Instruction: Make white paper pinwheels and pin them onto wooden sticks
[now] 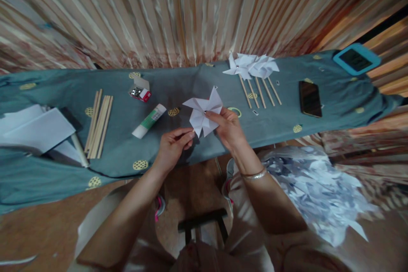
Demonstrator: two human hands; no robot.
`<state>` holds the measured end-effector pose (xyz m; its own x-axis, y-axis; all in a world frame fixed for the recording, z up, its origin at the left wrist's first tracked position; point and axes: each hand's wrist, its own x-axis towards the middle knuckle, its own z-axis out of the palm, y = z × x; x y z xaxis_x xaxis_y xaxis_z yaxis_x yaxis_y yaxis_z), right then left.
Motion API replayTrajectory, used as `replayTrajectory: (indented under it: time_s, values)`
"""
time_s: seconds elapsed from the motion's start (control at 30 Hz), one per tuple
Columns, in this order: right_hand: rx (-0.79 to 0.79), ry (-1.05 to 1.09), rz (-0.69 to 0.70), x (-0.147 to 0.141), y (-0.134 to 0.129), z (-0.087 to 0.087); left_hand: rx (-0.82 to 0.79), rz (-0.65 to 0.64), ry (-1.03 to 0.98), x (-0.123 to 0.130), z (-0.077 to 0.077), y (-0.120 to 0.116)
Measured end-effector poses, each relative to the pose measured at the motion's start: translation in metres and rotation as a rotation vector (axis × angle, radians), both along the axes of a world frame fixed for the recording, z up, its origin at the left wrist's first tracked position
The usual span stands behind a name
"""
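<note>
A white paper pinwheel is held above the cloth-covered table, its folded blades facing up. My right hand grips it from the right, thumb laid across the paper by the small dark pin at its centre. Just below and left of the blades, my left hand is closed in a pinch. A short pale bit between its fingertips and the paper looks like a wooden stick, mostly hidden. Left of the pinwheel lies a green-and-white glue stick. Behind that is a small open box of shiny metal pins.
Several pinwheels on sticks lie at the back right, near a phone and a blue digital clock. Loose wooden sticks and white paper sheets are on the left. A pile of white paper pieces sits below the table at right.
</note>
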<state>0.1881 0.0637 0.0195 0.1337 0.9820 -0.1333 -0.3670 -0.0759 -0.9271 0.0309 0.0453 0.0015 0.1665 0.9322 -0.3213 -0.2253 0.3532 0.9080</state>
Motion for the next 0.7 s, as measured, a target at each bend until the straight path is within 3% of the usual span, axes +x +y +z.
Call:
replayTrajectory:
  time_s: [0.23, 0.43, 0.7]
  values:
    - [0.078, -0.169, -0.071, 0.007, -0.001, -0.005, -0.091, -0.083, -0.12, 0.004, 0.009, -0.001]
    - [0.1, -0.177, -0.087, 0.009, -0.001, -0.006, -0.187, -0.163, -0.177, 0.006, 0.012, -0.002]
    - [0.063, -0.086, -0.027, -0.001, -0.005, -0.003, 0.022, -0.059, 0.056, 0.006, -0.002, -0.003]
